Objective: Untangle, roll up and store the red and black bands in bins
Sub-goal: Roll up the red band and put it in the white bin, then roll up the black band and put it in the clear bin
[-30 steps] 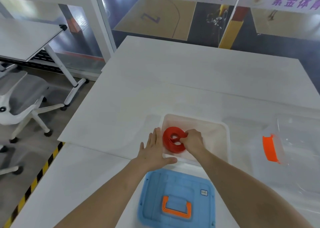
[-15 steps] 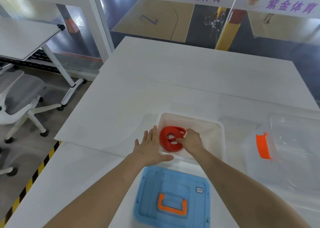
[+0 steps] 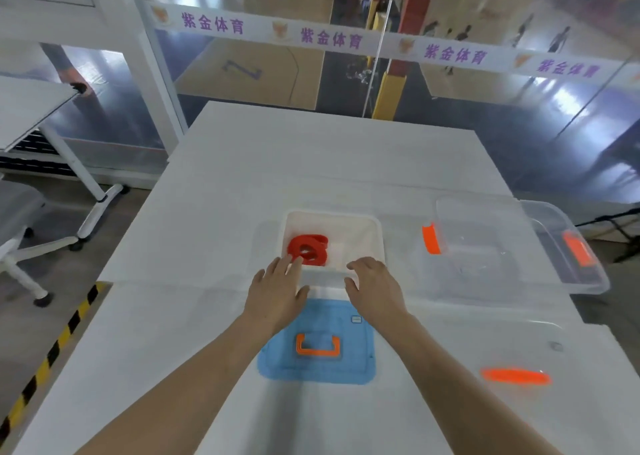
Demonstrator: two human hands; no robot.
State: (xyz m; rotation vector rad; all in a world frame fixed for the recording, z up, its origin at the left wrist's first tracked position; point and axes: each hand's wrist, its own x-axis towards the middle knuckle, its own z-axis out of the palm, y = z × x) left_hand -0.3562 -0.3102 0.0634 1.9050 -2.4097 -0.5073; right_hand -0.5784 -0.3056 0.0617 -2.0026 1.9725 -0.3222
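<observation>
Since the left hand (image 3: 277,290) lies flat, palm down and fingers straight, at the near left corner of the bin (image 3: 353,236), I read it as a brace against the light bin sliding and not as a grip. It holds nothing, and its fingertips reach the rim just beside the red band (image 3: 307,249). That band sits inside the bin, in the left half, as a loose coil on the floor; it looks rolled and stored, though the loops are slack and may spring wider. To its right the bin floor is bare, which I take as room left for a second coil. The right hand (image 3: 375,286) hovers over the near rim with its fingers loosely curled and spread, and it too has hold of nothing; I cannot tell if it touches the rim. Below and between the two wrists the blue lid (image 3: 346,368) lies flat on the table (image 3: 311,163), handle up, set close, I judge, so the bin can be closed without a long reach. Further right a clear bin (image 3: 485,246) with an orange latch (image 3: 430,239) stands open and apart from the first. I see no black band anywhere, so that half of the job looks unfinished from here.
</observation>
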